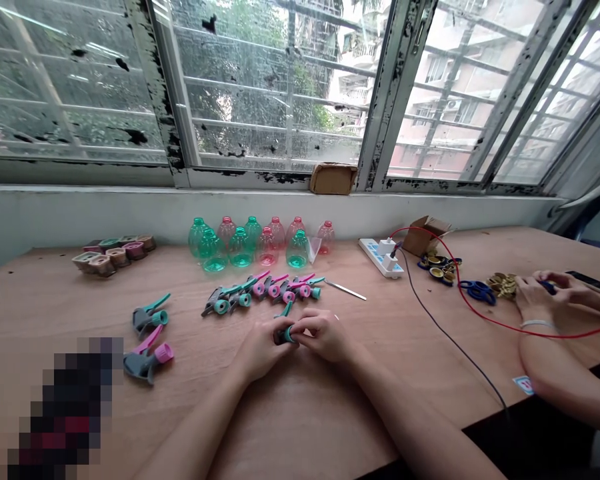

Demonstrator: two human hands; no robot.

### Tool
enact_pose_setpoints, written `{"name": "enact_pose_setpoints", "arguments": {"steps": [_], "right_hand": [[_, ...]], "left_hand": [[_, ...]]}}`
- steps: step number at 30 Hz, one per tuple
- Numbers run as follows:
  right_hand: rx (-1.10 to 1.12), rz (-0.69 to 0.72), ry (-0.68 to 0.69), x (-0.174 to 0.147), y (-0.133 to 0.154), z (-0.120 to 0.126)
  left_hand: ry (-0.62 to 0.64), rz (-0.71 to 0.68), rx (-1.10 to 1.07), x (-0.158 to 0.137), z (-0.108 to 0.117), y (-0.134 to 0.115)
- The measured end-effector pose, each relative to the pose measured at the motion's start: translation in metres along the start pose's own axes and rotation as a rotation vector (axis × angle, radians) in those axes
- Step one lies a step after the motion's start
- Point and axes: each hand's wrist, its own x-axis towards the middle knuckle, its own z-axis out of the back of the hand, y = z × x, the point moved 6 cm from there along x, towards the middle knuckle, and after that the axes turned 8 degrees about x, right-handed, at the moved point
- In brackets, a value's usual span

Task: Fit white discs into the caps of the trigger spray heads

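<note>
In the head view, a person works at a wooden desk (305, 433), with a white power strip (377, 261) lying near the wall. Left of the power strip and nearer the person, the left hand (261, 345) grasps a spray head (289, 335) with a teal collar, while the right hand (324, 333) pinches that collar with its fingers. The spray head is partly hidden between the two hands. Also left of the power strip, clear green and pink bottles (241, 248) stand grouped along the wall, with a cluster of gray spray heads (289, 291) lying in front of them; a teal-collared one (144, 321) and a pink-collared one (143, 367) lie farther left. Right of the power strip, a co-worker's hands (536, 299) are busy beside brass-colored pieces (503, 285) and blue-handled scissors (477, 291).
</note>
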Motion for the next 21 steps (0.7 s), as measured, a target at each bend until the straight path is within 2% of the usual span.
{"name": "enact_pose_setpoints", "arguments": {"steps": [5, 15, 21], "right_hand": [[-0.079, -0.063, -0.044, -0.0006, -0.0017, 0.0035], [-0.127, -0.161, 0.030, -0.0016, -0.0043, -0.0010], [-0.121, -0.200, 0.026, -0.0029, -0.0030, -0.0013]], "left_hand": [[0.000, 0.013, -0.004, 0.0011, -0.0008, 0.0022], [-0.009, 0.020, 0.027, 0.0005, -0.0008, 0.0046], [-0.021, 0.028, 0.024, 0.0008, 0.0001, 0.0050]]}}
